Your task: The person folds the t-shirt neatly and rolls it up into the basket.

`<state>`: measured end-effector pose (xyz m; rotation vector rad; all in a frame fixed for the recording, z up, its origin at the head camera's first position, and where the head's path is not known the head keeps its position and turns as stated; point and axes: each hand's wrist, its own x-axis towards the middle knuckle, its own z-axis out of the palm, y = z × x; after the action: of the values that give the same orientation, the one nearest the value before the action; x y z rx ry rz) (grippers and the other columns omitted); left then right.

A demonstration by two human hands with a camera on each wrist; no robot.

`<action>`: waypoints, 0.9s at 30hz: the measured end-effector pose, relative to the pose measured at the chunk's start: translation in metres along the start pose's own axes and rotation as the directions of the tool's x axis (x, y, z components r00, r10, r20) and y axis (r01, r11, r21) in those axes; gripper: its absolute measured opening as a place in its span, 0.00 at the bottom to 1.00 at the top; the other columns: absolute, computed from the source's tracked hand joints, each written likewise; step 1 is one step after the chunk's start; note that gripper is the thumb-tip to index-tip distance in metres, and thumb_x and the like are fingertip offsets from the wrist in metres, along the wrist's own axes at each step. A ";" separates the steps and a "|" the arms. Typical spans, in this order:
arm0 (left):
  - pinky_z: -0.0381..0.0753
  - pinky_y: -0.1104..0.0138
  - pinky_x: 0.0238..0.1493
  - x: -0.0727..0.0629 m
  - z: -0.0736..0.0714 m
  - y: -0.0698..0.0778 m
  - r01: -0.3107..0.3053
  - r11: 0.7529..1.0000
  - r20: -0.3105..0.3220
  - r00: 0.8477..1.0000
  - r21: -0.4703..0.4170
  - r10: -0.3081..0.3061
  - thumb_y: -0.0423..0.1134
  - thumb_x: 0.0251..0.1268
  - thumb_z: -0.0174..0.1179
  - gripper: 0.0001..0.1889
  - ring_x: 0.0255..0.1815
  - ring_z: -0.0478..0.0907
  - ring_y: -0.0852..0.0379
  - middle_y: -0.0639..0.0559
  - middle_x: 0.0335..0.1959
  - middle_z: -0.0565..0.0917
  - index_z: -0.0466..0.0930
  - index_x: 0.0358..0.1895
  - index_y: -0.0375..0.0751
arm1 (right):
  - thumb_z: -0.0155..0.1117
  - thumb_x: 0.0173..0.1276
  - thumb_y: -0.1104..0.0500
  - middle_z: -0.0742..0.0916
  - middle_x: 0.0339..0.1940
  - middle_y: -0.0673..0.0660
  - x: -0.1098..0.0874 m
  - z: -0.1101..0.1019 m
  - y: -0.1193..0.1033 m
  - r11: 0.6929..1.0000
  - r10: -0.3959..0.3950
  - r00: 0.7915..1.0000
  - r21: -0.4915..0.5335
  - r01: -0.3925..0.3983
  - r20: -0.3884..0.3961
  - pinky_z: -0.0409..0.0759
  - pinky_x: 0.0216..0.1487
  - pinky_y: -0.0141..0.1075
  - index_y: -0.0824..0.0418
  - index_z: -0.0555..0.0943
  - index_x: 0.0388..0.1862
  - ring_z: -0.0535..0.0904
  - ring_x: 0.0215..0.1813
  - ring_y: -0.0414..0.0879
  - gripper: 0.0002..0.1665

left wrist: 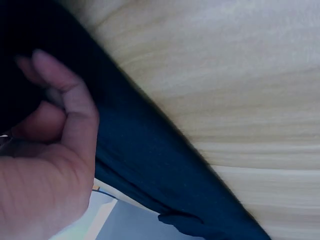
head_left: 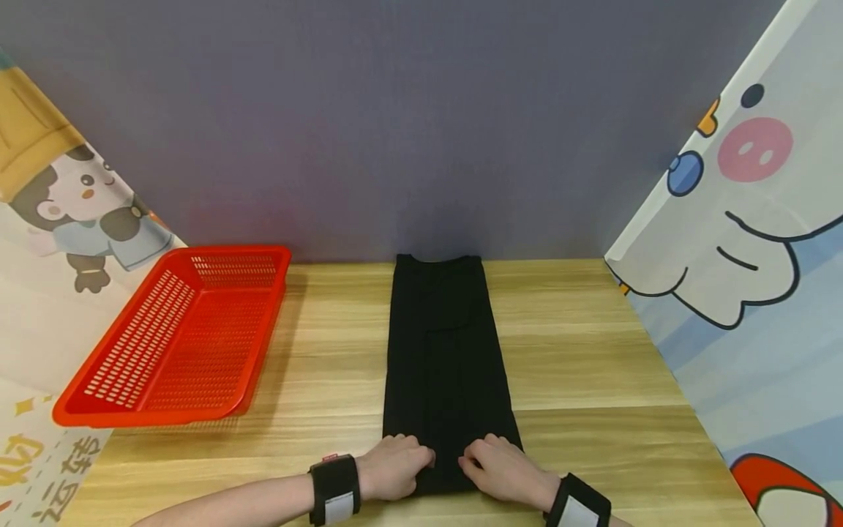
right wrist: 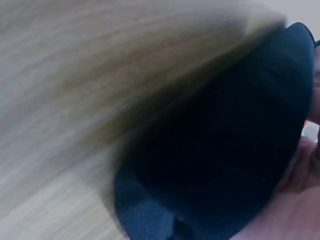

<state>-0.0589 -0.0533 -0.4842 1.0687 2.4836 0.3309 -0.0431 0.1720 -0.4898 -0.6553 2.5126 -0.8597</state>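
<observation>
Nearest, the left hand (head_left: pixel 395 467) and the right hand (head_left: pixel 503 468) sit at the close end of a black garment (head_left: pixel 448 388), each wearing a black wristband, left (head_left: pixel 334 489) and right (head_left: pixel 578 503). Both have their fingers curled and seem to pinch the cloth, one near each close corner; just how deep the left grip goes is lost in the dark fabric. The right wrist view shows the cloth curving up off the counter (head_left: pixel 579 351), so that end is at least partly raised.

For handling this end well, I would match the two grips: same depth of cloth, same height, hands level, so the edge stays straight between them and doesn't skew. Light sideways tension should stop the middle sagging; too much would probably pull the long sides out of line.

Further on, the garment lies lengthwise in a long, narrow shape, with faint lines across its middle. Fabric this thin-looking will likely ruck if dragged, so lifting clear seems better than sliding, with a palm stroke afterwards to flatten any ridge.

To the left, well apart from the cloth, the red basket (head_left: pixel 260 366) leaves elbow room. At the far end the curved neckline (head_left: pixel 437 261) lies near the grey panel (head_left: pixel 421 132); it's a handy reference for squaring the sides
</observation>
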 end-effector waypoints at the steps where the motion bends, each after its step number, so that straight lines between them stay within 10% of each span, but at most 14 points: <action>1: 0.79 0.69 0.33 0.000 0.000 0.000 -0.004 1.000 -0.005 1.000 0.005 0.004 0.27 0.53 0.65 0.16 0.35 0.83 0.63 0.57 0.36 0.89 0.88 0.43 0.50 | 0.57 0.75 0.56 0.64 0.11 0.38 0.000 0.000 0.000 1.000 -0.001 1.000 0.003 0.001 0.003 0.53 0.16 0.26 0.48 0.66 0.13 0.56 0.12 0.30 0.26; 10: 0.76 0.73 0.28 0.000 0.001 0.000 -0.023 0.998 -0.078 0.997 -0.051 0.019 0.28 0.56 0.62 0.11 0.29 0.80 0.67 0.61 0.29 0.87 0.88 0.34 0.49 | 0.57 0.75 0.55 0.64 0.12 0.38 0.001 -0.002 0.000 1.000 -0.008 1.000 0.023 0.007 0.030 0.53 0.16 0.26 0.48 0.66 0.14 0.57 0.13 0.30 0.26; 17: 0.58 0.74 0.12 -0.001 -0.002 0.008 0.010 0.990 -0.144 0.989 -0.140 -0.030 0.42 0.67 0.56 0.20 0.10 0.59 0.71 0.66 0.09 0.62 0.69 0.13 0.52 | 0.57 0.75 0.55 0.64 0.12 0.38 0.001 -0.002 0.001 1.000 0.001 0.999 0.024 -0.001 0.034 0.54 0.17 0.26 0.49 0.67 0.14 0.58 0.12 0.30 0.26; 27: 0.63 0.71 0.13 -0.001 0.001 0.022 0.046 0.999 -0.112 0.993 -0.017 -0.048 0.40 0.67 0.58 0.06 0.15 0.67 0.68 0.61 0.15 0.71 0.76 0.30 0.49 | 0.57 0.76 0.55 0.64 0.12 0.38 0.001 0.000 0.001 1.000 -0.008 1.000 0.000 0.008 0.015 0.55 0.17 0.26 0.49 0.68 0.15 0.58 0.13 0.30 0.25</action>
<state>-0.0438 -0.0393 -0.4762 1.0098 2.5970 0.4052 -0.0444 0.1722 -0.4909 -0.6698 2.4982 -0.8549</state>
